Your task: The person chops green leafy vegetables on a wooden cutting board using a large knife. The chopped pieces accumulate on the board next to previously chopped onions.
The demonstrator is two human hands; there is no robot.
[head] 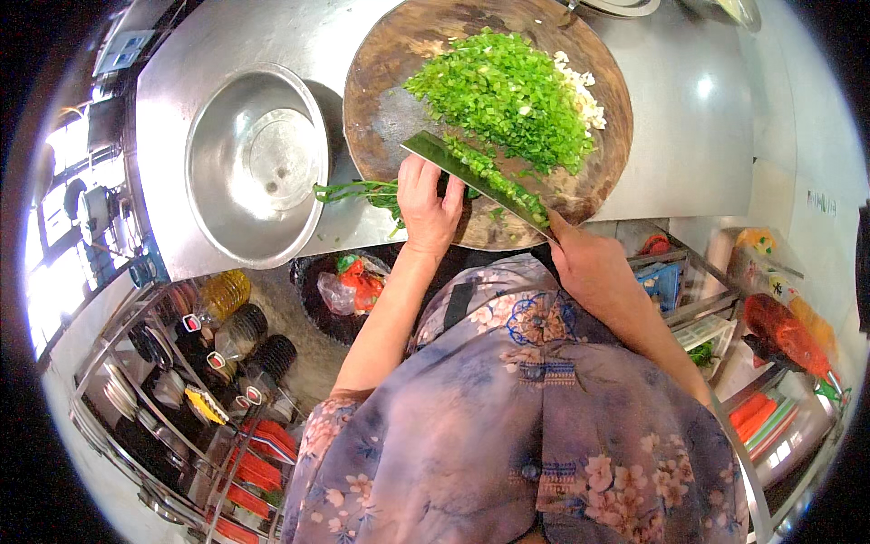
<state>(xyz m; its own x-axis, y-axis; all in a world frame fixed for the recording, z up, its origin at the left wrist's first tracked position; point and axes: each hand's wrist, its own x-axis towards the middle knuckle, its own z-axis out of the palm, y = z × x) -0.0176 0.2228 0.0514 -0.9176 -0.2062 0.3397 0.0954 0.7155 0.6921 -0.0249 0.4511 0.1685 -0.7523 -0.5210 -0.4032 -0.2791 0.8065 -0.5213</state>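
My right hand (586, 255) grips a broad cleaver (476, 182) at its lower right end, with the blade slanting over a round wooden chopping board (380, 61). Chopped greens line the blade's far side. My left hand (429, 204) presses its bent fingers against the near side of the blade, over a bunch of green stalks (374, 195) whose leafy ends stick out past the board's left edge. A large heap of chopped greens (503, 95) covers the board's upper middle. Small white pieces, likely garlic (582, 88), lie along the heap's right side.
An empty metal basin (258, 163) sits left of the board on the steel counter (693, 129). Below the counter's near edge stands a dark bin (312, 299) holding plastic bags. A rack (136, 381) with plates is at lower left, near several large bottles (238, 326). Shelves (700, 299) stand at right.
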